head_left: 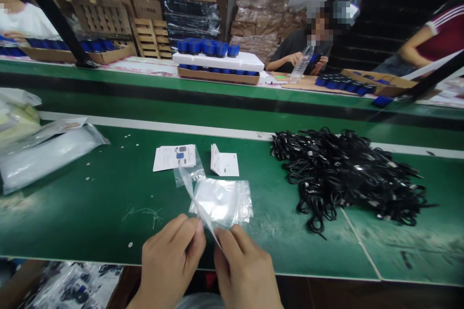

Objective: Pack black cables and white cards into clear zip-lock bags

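Note:
Between my two hands is a thin clear plastic bag (197,205), seen nearly edge-on and slanting up to the left. My left hand (174,253) pinches it near its lower end, and my right hand (243,265) grips its edge with curled fingers. Just beyond them lies a stack of clear plastic bags (221,198). A stack of printed leaflets (168,158) sits behind on the left, with a loose clear bag (194,174) partly against it. One folded leaflet (226,163) stands partly open to the right of that stack.
A heap of black cables (348,178) covers the right of the green table (108,217). Filled plastic packs (54,154) lie at left. Below the edge is a box of bagged parts (76,285). Beyond, blue round items (208,47) stand in trays near several people.

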### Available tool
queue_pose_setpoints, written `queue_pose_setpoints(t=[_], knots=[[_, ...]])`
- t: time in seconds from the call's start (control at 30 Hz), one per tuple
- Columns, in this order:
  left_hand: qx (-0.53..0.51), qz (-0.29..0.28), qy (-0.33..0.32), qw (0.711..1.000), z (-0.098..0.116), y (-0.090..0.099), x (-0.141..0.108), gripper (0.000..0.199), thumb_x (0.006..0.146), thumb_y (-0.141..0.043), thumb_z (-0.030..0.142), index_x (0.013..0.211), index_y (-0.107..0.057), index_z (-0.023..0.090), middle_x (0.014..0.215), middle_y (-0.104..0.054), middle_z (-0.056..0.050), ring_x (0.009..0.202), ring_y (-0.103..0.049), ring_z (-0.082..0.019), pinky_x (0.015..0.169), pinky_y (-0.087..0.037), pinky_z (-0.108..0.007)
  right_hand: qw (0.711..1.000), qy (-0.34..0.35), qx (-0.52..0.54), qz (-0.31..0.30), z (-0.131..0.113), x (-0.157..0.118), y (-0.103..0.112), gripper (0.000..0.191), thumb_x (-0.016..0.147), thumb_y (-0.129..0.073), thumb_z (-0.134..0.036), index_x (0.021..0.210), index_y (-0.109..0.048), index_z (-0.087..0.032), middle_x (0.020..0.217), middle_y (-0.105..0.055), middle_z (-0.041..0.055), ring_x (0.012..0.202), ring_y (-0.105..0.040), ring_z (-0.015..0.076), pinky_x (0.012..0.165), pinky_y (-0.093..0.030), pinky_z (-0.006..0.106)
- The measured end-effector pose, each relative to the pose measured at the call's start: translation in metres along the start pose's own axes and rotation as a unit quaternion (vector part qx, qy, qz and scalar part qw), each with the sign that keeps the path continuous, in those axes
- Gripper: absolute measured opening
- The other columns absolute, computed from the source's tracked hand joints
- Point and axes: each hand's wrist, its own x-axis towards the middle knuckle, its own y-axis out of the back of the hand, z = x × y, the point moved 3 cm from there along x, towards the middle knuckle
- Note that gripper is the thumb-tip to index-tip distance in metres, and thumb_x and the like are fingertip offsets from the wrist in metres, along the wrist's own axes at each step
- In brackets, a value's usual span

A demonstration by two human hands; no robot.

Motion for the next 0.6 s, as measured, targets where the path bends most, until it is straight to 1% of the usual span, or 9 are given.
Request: queue_pose_setpoints(t=[0.07, 0.13, 0.2, 0.33, 0.37, 0.43, 0.5, 0.53, 0.6], knots=[[-0.012, -0.025, -0.026, 0.999, 0.002, -0.004, -0.002, 0.030, 0.095, -0.040, 0.024, 0.068, -0.054, 0.021, 0.057, -0.055, 0.003, 0.050, -0.055, -0.011, 0.051, -0.040, -0.020, 0.999, -0.010, 0.006, -0.031, 0.000, 0.002, -0.001, 0.021, 0.082, -0.039, -0.006, 0.078, -0.054, -0.020, 0.067, -0.059, 0.0028, 0.050, -0.059, 0.0180, 0.042, -0.038, 0.026], [-0.019, -0.047, -0.034, 0.998, 0.002, -0.006, -0.003, 0.029, 0.095, -0.040, 0.022, 0.069, -0.053, 0.021, 0.059, -0.055, 0.003, 0.051, -0.055, -0.011, 0.052, -0.041, -0.021, 0.997, -0.024, 0.036, -0.067, 0.001, 0.004, -0.001, 0.021, 0.081, -0.038, -0.006, 0.076, -0.053, -0.020, 0.066, -0.059, 0.0029, 0.049, -0.059, 0.0182, 0.042, -0.037, 0.026], [-0.013, -0.051, -0.034, 0.998, 0.001, -0.006, -0.003, 0.029, 0.095, -0.038, 0.022, 0.069, -0.051, 0.021, 0.059, -0.054, 0.003, 0.052, -0.055, -0.012, 0.051, -0.041, -0.021, 0.989, -0.043, 0.103, -0.101, 0.002, 0.005, 0.003, 0.020, 0.083, -0.038, -0.008, 0.085, -0.056, -0.017, 0.072, -0.062, 0.0049, 0.055, -0.062, 0.0183, 0.046, -0.042, 0.025], [-0.016, -0.056, -0.038, 0.998, 0.000, -0.004, -0.002, 0.027, 0.096, -0.033, 0.022, 0.073, -0.048, 0.022, 0.063, -0.053, 0.002, 0.056, -0.055, -0.012, 0.051, -0.042, -0.022, 0.957, -0.055, 0.234, -0.165, 0.004, 0.010, 0.018, 0.029, 0.087, -0.040, -0.014, 0.109, -0.058, -0.015, 0.091, -0.066, 0.0101, 0.074, -0.066, 0.0200, 0.066, -0.051, 0.028], [-0.021, -0.059, -0.037, 0.997, 0.001, -0.003, -0.002, 0.027, 0.096, -0.033, 0.022, 0.073, -0.047, 0.022, 0.065, -0.052, 0.002, 0.056, -0.055, -0.012, 0.051, -0.043, -0.021, 0.949, -0.054, 0.252, -0.180, 0.004, 0.012, 0.022, 0.029, 0.087, -0.040, -0.015, 0.108, -0.060, -0.015, 0.091, -0.066, 0.0101, 0.075, -0.066, 0.0203, 0.067, -0.051, 0.029], [-0.034, -0.068, -0.032, 0.997, 0.002, 0.001, -0.003, 0.026, 0.095, -0.033, 0.022, 0.074, -0.047, 0.022, 0.067, -0.051, 0.002, 0.056, -0.055, -0.011, 0.050, -0.043, -0.021, 0.937, -0.051, 0.278, -0.206, 0.006, 0.014, 0.027, 0.023, 0.089, -0.042, -0.016, 0.093, -0.065, -0.016, 0.082, -0.066, 0.0079, 0.069, -0.064, 0.0189, 0.064, -0.051, 0.027], [-0.053, -0.078, -0.017, 0.995, 0.002, 0.004, -0.006, 0.024, 0.095, -0.033, 0.022, 0.075, -0.047, 0.023, 0.071, -0.050, 0.002, 0.057, -0.055, -0.011, 0.051, -0.044, -0.020, 0.927, -0.064, 0.306, -0.206, 0.009, 0.017, 0.027, 0.021, 0.089, -0.050, -0.020, 0.077, -0.066, -0.017, 0.071, -0.063, 0.0035, 0.062, -0.061, 0.0155, 0.060, -0.049, 0.024], [-0.062, -0.080, -0.008, 0.995, 0.002, 0.005, -0.008, 0.023, 0.094, -0.034, 0.022, 0.077, -0.049, 0.023, 0.074, -0.050, 0.001, 0.058, -0.055, -0.011, 0.053, -0.045, -0.020, 0.922, -0.087, 0.327, -0.187, 0.012, 0.017, 0.027, 0.019, 0.088, -0.055, -0.023, 0.073, -0.065, -0.017, 0.069, -0.062, 0.0018, 0.062, -0.060, 0.0140, 0.060, -0.048, 0.022], [-0.073, -0.057, 0.014, 0.996, -0.003, 0.004, -0.014, 0.021, 0.093, -0.036, 0.024, 0.079, -0.052, 0.023, 0.079, -0.052, -0.001, 0.063, -0.058, -0.012, 0.057, -0.047, -0.022, 0.903, -0.149, 0.383, -0.125, 0.019, 0.017, 0.023, 0.011, 0.082, -0.067, -0.028, 0.080, -0.066, -0.017, 0.074, -0.063, 0.0007, 0.067, -0.061, 0.0127, 0.063, -0.049, 0.020]])
